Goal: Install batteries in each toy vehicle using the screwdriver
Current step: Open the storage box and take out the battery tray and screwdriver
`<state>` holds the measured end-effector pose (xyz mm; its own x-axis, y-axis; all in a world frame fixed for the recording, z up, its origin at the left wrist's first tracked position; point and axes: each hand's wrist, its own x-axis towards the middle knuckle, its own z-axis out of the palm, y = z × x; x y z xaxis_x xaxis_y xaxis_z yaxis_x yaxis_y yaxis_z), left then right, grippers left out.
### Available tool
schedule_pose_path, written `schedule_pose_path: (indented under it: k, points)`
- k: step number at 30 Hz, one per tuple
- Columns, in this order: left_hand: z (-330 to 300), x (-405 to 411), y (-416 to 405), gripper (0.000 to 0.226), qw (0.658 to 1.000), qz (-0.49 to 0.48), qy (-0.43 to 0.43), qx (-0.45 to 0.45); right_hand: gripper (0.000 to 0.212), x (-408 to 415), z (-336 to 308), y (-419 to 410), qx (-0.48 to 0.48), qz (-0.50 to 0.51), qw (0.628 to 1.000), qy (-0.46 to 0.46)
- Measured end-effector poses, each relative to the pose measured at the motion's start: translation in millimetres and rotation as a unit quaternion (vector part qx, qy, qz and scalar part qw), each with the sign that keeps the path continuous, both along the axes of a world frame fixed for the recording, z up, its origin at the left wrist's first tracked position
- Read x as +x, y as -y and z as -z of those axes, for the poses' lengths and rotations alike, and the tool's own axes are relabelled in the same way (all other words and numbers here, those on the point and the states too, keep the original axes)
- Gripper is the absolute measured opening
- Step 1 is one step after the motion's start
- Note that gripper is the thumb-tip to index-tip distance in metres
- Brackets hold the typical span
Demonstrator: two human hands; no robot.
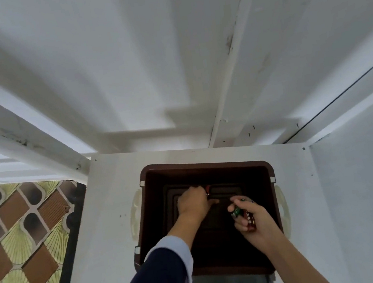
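A deep brown plastic bin (265, 166) stands on a white table. My left hand (195, 203) reaches down to the bin's floor and its fingers curl round a small red object (207, 189), mostly hidden by the hand. My right hand (251, 221) hovers inside the bin to the right and grips small items: a green-and-silver battery (236, 211) between the fingertips and a dark red piece (250, 223) against the palm. No toy vehicle is clearly visible in the dark bin.
The white table (110, 224) meets white walls behind and to the right. The bin has cream side handles (134, 214). A patterned brown-and-green floor (14, 237) lies to the left. A grey surface shows below the bin's near rim.
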<state>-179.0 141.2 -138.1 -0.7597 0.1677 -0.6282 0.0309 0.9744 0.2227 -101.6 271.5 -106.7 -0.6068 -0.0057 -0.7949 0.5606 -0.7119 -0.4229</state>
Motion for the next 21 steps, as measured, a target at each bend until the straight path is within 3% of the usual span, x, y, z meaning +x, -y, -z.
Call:
schedule_pose_path:
  k: [6, 10, 16, 21]
  points:
    - [-3, -3, 2, 0.038, 1.000, -0.008, 0.020, 0.020, 0.012, 6, -3, 2, -0.050, 0.036, 0.997, 0.049]
    - [-27, -2, 11, 0.031, 0.992, -0.072, 0.018, 0.103, 0.004, 3, -18, 0, -0.049, 0.024, 0.998, 0.023]
    - [-96, 11, 29, 0.016, 0.940, -0.131, -0.027, 0.313, 0.046, -5, -71, 8, -0.036, -0.004, 0.997, -0.064]
    - [-178, 8, 44, 0.014, 0.893, -0.180, -0.096, 0.402, 0.024, -19, -136, 30, -0.028, 0.021, 0.991, -0.131]
